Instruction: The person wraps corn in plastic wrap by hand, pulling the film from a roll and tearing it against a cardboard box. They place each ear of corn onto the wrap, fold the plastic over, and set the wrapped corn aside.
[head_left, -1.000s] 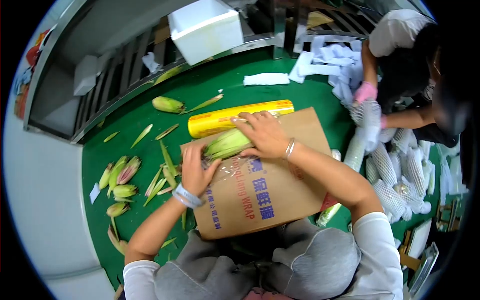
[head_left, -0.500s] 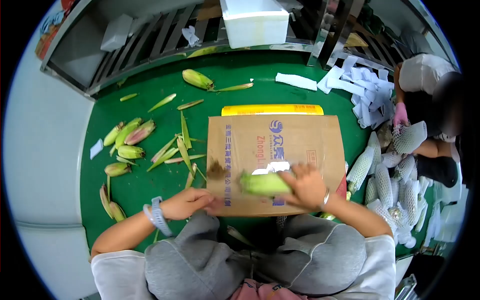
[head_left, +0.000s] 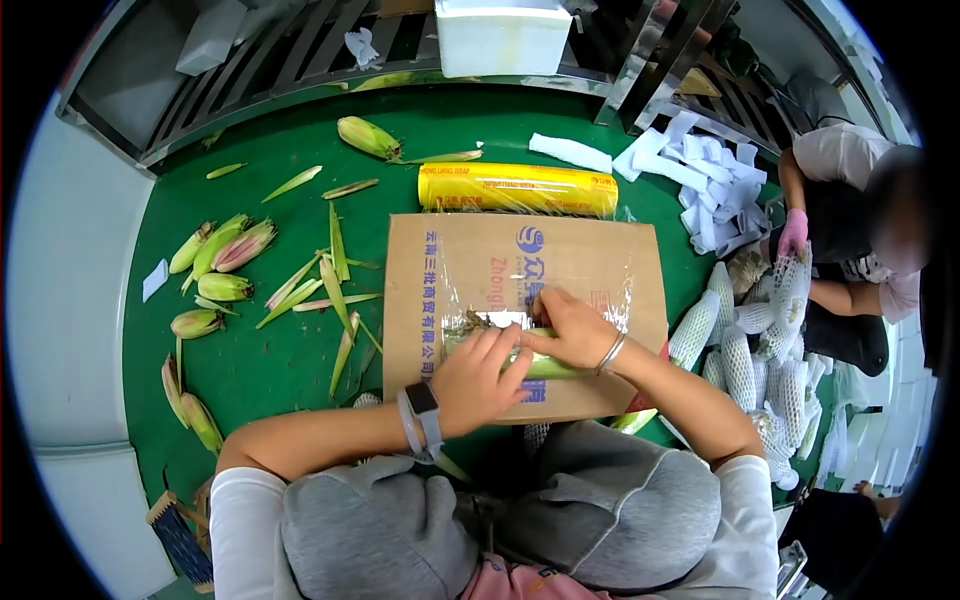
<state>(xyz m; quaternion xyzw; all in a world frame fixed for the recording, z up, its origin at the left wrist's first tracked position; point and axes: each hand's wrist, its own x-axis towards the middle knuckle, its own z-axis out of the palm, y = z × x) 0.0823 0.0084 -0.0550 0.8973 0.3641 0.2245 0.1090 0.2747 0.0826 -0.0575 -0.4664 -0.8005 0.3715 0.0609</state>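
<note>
On the cardboard box across my lap, a green ear of corn lies sideways, its dark silk end to the left. My left hand curls over the left part of it, wearing a watch. Closed around the right part is my right hand, with its thumb and fingertips near the left fingers. Shiny clear film is spread on the box top under and around the corn. Just beyond the box lies a yellow roll of cling film. The hands partly hide the corn.
Unwrapped corn ears and loose husks are on the green floor at left. White foam nets and net-covered ears lie at right, where a pink-gloved person handles one. A metal rack bounds the back.
My left hand has come from the box's near left edge onto the corn. The corn, blurred by motion before, now lies steadier under both hands. The view shifted, showing more of the yellow roll.
</note>
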